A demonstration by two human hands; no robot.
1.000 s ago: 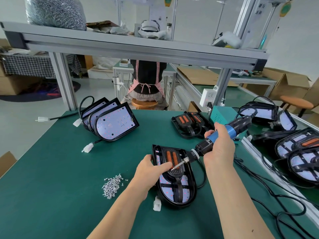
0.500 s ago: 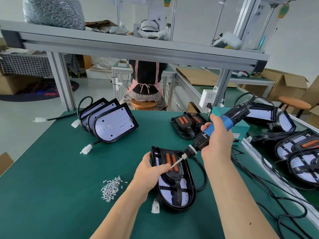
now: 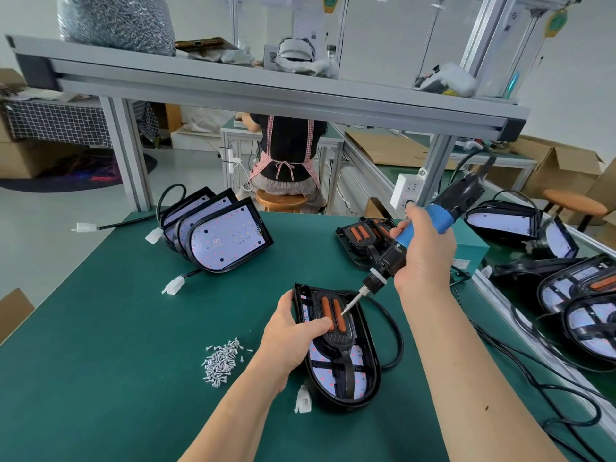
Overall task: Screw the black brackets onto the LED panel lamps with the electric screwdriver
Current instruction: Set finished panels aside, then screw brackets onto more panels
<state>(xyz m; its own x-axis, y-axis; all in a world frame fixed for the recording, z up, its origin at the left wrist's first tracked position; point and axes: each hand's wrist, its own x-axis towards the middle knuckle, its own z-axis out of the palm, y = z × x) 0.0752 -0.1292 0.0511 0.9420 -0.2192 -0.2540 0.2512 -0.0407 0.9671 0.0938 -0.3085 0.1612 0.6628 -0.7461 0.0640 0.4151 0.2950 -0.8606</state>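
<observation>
Right hand (image 3: 423,251), centre right, clasps the tilted electric screwdriver (image 3: 445,210), its bit touching the black bracket (image 3: 340,341). Left hand (image 3: 290,335) grasps the LED panel lamp (image 3: 365,375) at lower centre, thumb across the bracket. Small print on a leaning panel (image 3: 230,240), upper left, is too small to read.

Two hands (image 3: 290,341) (image 3: 423,251) — one screwdriver (image 3: 390,260)

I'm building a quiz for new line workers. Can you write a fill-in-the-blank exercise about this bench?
1. The right hand grips the blue-handled ____.
2. The left hand holds the lamp, thumb on its black ____.
3. The loose screws lie to the ____ of that lamp.
Missing words: screwdriver; bracket; left.
</observation>
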